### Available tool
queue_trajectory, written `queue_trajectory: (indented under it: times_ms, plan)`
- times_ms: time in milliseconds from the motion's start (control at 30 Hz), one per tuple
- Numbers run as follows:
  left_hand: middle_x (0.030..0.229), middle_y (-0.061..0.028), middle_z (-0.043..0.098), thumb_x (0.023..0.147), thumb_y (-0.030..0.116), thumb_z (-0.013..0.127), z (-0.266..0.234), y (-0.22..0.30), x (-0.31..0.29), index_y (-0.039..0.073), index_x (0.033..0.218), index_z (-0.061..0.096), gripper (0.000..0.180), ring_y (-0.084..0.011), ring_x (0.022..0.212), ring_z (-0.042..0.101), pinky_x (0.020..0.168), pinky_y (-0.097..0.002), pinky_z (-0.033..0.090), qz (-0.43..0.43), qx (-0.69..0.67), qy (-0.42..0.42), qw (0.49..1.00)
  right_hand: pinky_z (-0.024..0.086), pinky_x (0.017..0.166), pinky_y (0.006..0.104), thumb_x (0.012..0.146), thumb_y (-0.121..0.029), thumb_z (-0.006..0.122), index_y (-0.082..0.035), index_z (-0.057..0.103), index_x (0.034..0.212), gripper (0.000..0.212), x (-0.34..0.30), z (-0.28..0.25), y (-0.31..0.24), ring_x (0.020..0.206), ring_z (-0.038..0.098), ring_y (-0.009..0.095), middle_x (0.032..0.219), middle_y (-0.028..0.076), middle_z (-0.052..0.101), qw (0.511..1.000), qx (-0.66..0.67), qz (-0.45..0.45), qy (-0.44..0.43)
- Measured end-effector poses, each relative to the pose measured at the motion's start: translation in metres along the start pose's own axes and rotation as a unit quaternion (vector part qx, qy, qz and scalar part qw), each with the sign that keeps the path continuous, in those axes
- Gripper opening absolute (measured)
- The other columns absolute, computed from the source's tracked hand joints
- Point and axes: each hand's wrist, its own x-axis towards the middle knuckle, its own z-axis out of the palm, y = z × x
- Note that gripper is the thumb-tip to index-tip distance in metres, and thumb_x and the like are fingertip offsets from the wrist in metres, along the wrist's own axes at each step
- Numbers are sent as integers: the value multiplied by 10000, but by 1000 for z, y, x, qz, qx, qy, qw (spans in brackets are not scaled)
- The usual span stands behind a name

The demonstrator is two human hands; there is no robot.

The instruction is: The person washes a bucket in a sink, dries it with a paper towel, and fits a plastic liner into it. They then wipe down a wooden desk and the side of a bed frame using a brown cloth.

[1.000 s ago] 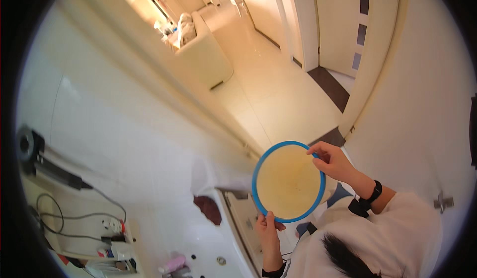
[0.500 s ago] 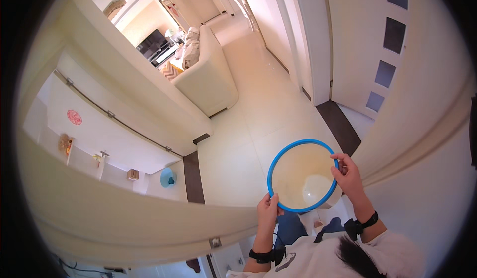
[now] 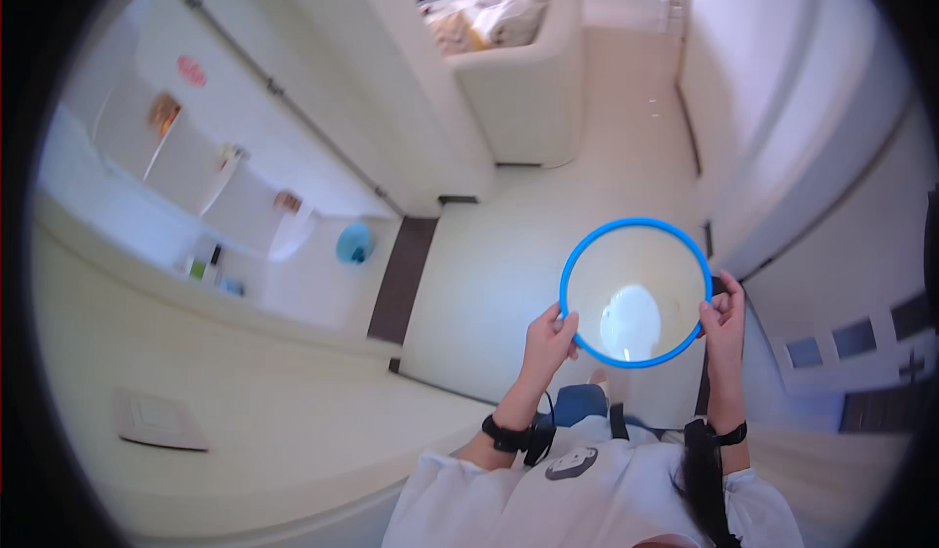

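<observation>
A round, pale, see-through-looking bin (image 3: 636, 259) with a bright blue rim is held out in front of my body, its mouth facing up. Nothing but the whitish, shiny bottom shows inside. My left hand (image 3: 552, 342) is closed on the rim at the lower left, thumb on the near side. On the opposite edge my right hand (image 3: 723, 325) pinches the rim, some fingers hidden behind it. Black bands circle both wrists.
Tiled floor (image 3: 509, 264) stretches ahead toward a cream sofa (image 3: 523, 93). To the left, past a dark threshold strip (image 3: 405, 279), a light-blue bin (image 3: 354, 243) stands on the floor. A wall switch (image 3: 161, 419) is at lower left; a door with dark panes (image 3: 853, 339) is at right.
My view has swung: the sofa and the left-hand room have shifted rightward, and the right-hand door has moved lower. Both hands still hold the bin, now a little higher in the picture.
</observation>
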Motion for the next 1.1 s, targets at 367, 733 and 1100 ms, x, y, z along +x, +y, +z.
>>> queue_trajectory:
  times_ms: [367,733,1100]
  plan:
    - [620,-12,583,944,134,568,-144,58,153,-59,1290,538,397,-69,475,529,412,-223,421,57,-2,220,974,425,577,234,892,-78,605,-8,466,1262,401,210,233,64,700,528,74,801,-10,544,953,-16,148,-264]
    - [857,-81,641,960,271,597,-333,136,185,-8,1301,537,444,-146,736,609,644,-301,503,-3,25,538,842,477,582,202,898,-106,572,-68,457,1316,435,313,610,92,732,584,60,992,26,642,831,-26,165,-530]
    - [1587,-239,152,945,497,532,-486,225,-122,-29,1509,212,835,-369,1478,149,1180,-497,133,-352,542,758,-92,525,642,229,900,-141,586,-36,443,1347,481,265,949,123,885,647,132,1123,77,637,724,-1,227,-651]
